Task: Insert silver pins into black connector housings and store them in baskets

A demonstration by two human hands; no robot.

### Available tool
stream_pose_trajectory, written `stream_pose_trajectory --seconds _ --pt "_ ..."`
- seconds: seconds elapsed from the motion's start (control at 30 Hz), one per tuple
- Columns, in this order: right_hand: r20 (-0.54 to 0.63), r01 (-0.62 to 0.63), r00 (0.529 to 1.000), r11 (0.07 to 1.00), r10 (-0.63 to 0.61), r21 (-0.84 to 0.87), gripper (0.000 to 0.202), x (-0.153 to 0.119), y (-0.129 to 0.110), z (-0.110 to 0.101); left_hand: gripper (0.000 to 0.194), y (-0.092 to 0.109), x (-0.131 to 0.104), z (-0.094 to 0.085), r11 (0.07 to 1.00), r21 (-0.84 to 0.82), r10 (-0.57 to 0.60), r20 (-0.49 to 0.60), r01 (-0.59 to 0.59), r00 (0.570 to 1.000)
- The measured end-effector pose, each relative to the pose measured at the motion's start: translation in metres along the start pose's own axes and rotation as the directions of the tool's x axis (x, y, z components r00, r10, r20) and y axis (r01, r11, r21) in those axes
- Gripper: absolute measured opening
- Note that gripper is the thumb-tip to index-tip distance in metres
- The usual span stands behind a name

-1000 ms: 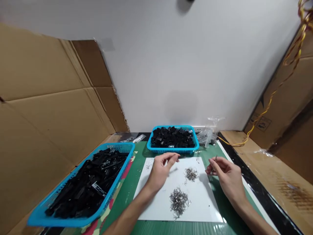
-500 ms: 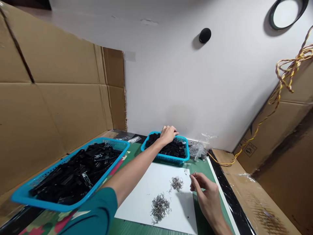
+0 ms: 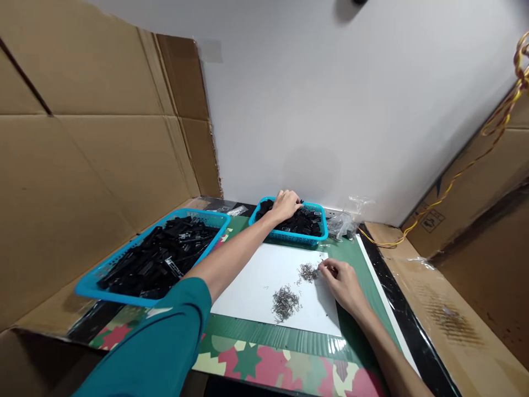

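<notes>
My left hand [image 3: 286, 205] reaches into the smaller blue basket [image 3: 289, 236] at the back, full of black plastic pieces [image 3: 303, 221]. Its fingers are curled together, with a dark bit at the fingertips. My right hand [image 3: 341, 279] is closed in a pinch at the right edge of a small pile of thin metal pieces [image 3: 307, 272]; what lies between its fingertips is too small to make out. A larger pile of similar bent metal pieces [image 3: 285, 303] lies nearer me. Both piles rest on a white sheet [image 3: 243, 295].
A larger blue basket [image 3: 119, 298] of long black plastic parts stands at the left. Clear plastic bags [image 3: 342, 225] lie right of the smaller basket. Cardboard [image 3: 103, 165] walls the left side, and a yellow twisted cable [image 3: 448, 190] hangs at the right.
The view has tilted down, showing the table's patterned front edge. My right hand has come closer to the small metal pile. My left hand stays at the smaller basket, its fingers slightly lower.
</notes>
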State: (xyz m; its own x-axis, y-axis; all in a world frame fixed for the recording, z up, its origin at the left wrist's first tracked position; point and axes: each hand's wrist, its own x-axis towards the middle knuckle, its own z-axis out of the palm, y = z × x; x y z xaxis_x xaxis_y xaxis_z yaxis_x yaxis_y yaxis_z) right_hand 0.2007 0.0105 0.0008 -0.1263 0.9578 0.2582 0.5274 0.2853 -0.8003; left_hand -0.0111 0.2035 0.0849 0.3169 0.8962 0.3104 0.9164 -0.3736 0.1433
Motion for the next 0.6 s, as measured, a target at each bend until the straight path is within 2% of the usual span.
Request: stream_pose_trajectory --seconds 0.1,0.2,0.3,0.37,0.47,0.6 --pt "0.098 -0.013 0.995 0.997 0.02 -0.073 0.029 0.001 0.001 -0.002 0.024 0.006 0.0 0.002 1.0 -0.007 0.007 -0.038 -0.007 0.999" --pt "0.125 -0.027 0.991 0.993 0.041 -0.111 0.024 -0.001 0.003 -0.009 0.029 0.011 -0.005 0.0 1.0 -0.023 -0.001 -0.082 -0.001 0.997" --pt "0.134 -0.026 0.99 0.991 0.044 -0.135 0.018 -0.002 0.004 -0.015 0.037 0.004 -0.018 -0.012 0.998 -0.053 -0.048 -0.107 0.043 0.993" --pt "0.152 -0.026 0.987 0.991 0.047 -0.133 0.016 -0.002 0.005 -0.017 0.034 -0.01 -0.029 -0.028 0.993 -0.073 -0.098 -0.102 0.091 0.99" --pt "0.222 -0.027 0.974 0.996 0.044 -0.08 0.021 -0.004 0.006 -0.018 0.03 -0.047 -0.053 -0.059 0.977 -0.092 -0.204 -0.106 0.195 0.973" --pt "0.224 -0.056 0.972 0.996 0.071 -0.07 0.024 -0.009 0.008 -0.017 0.026 -0.107 -0.107 -0.099 0.938 -0.087 -0.341 -0.074 0.334 0.937"
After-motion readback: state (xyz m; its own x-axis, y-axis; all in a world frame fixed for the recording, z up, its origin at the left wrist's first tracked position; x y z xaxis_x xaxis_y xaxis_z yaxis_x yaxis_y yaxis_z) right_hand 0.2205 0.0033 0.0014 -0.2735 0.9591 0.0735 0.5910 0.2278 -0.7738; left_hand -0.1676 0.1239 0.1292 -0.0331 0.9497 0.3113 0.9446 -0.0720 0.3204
